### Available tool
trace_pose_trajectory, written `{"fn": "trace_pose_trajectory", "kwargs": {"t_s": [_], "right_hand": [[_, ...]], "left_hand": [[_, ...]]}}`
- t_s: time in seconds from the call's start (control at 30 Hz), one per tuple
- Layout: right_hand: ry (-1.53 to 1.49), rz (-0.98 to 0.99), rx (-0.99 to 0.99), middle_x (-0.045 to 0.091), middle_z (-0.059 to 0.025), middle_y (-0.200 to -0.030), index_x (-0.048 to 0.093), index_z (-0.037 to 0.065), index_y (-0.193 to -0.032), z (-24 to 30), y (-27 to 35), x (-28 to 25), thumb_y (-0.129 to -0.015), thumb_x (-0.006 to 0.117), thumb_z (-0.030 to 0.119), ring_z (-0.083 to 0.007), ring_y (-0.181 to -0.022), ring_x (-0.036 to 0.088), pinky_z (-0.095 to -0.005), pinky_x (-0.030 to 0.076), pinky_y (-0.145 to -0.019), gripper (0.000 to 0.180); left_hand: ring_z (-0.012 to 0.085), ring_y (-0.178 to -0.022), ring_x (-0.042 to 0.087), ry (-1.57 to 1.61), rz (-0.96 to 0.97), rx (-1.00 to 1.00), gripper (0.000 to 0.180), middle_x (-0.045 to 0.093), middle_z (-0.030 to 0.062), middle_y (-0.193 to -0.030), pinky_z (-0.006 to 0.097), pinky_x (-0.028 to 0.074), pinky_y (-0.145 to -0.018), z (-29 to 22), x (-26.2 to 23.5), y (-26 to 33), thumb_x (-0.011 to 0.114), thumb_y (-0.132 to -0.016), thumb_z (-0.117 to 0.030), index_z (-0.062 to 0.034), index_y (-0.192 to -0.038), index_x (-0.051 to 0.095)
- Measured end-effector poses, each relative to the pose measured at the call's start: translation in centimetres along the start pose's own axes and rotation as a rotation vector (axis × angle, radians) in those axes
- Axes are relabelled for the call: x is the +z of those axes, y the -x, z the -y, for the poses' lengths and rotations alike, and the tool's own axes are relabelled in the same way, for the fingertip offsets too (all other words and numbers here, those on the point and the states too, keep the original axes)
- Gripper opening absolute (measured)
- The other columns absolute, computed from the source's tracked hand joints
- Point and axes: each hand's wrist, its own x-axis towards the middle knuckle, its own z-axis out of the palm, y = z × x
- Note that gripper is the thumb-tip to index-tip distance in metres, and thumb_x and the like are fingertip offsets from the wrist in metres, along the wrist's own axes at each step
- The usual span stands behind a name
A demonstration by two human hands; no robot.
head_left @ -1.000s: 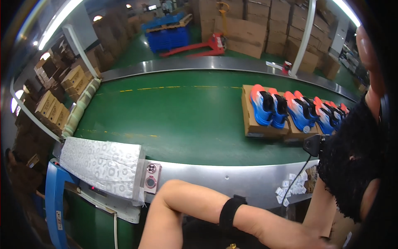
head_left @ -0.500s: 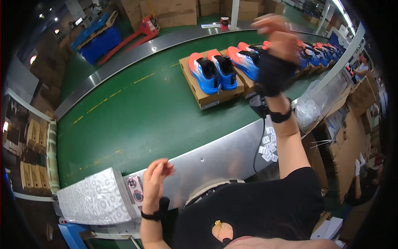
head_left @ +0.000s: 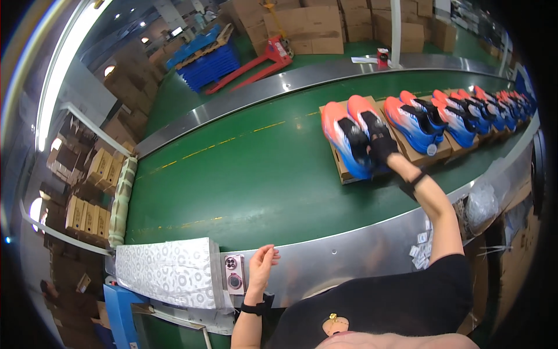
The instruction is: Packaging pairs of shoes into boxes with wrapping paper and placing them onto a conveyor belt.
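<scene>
My right hand (head_left: 385, 149), in a black fingerless glove, is at the heel of the right-hand running shoe (head_left: 365, 110) of the nearest pair. Its fingers are blurred and mostly hidden, so their grip on the shoe does not show. Beside it is the matching shoe (head_left: 343, 136), orange at the toe and blue at the heel. Both rest on a brown shoebox (head_left: 330, 152) on the green conveyor belt (head_left: 244, 186). My left hand (head_left: 263, 269) hovers over the metal edge by a pink phone (head_left: 234, 274), open with loosely bent fingers and nothing in them.
More shoe pairs (head_left: 415, 125) on boxes line the belt to the right. A patterned white package (head_left: 165, 270) lies at the near left. Small white labels (head_left: 419, 251) and a clear plastic bag (head_left: 482, 200) are by my right arm. A red pallet jack (head_left: 264, 64) stands beyond the belt.
My right hand has come down from above the row of shoes to the heel of the nearest pair. My left hand stays near the phone. The view has shifted.
</scene>
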Motion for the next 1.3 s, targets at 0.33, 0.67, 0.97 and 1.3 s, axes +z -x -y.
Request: {"fn": "trace_pose_trajectory", "kwargs": {"t_s": [0.33,0.67,0.97,1.3], "right_hand": [[-0.041,0.212,-1.079,0.060,-0.0048,-0.061,0.061,0.016,-0.056,8.0,19.0,5.2,-0.063,0.060,0.023,-0.0205,-0.059,0.060,-0.0370,0.045,-0.055,0.011],[0.165,-0.103,-0.249,0.034,-0.0211,-0.128,0.035,0.011,-0.125,4.3,2.2,8.8,-0.077,0.047,0.015,-0.0375,-0.118,0.032,-0.0648,0.024,-0.086,0.049],[-0.238,-0.381,-0.318,0.029,-0.0188,-0.131,0.032,0.005,-0.125,7.2,8.7,6.8,-0.054,0.061,0.008,-0.0363,-0.124,0.023,-0.0599,0.015,-0.096,0.077],[-0.808,-0.366,0.460,0.052,-0.0106,-0.095,0.042,0.004,-0.114,-8.0,22.5,12.3,-0.072,0.062,0.027,-0.0261,-0.088,0.053,-0.0364,0.045,-0.073,0.051]], "left_hand": [[0.0318,-0.105,0.047,-0.765,0.205,0.725,0.037,0.049,0.0199,-0.113,0.038,0.039,-0.085,-1.1,7.4,-6.6,0.052,-0.082,-0.029,0.0004,-0.104,0.053],[0.0308,-0.082,0.059,-0.755,0.617,0.066,0.050,0.061,0.0190,-0.086,0.035,0.044,-0.075,3.2,9.7,-6.1,0.043,-0.083,-0.048,-0.0028,-0.095,0.061],[0.0383,-0.120,0.030,-0.743,0.244,0.430,0.058,0.032,0.0249,-0.128,0.049,0.026,-0.096,3.0,10.3,-8.5,0.040,-0.084,-0.049,-0.0068,-0.123,0.041],[0.0350,-0.079,0.057,-1.122,0.510,0.352,0.053,0.059,0.0215,-0.080,0.043,0.045,-0.070,2.7,6.4,-9.7,0.046,-0.078,-0.054,-0.0034,-0.087,0.062]]}}
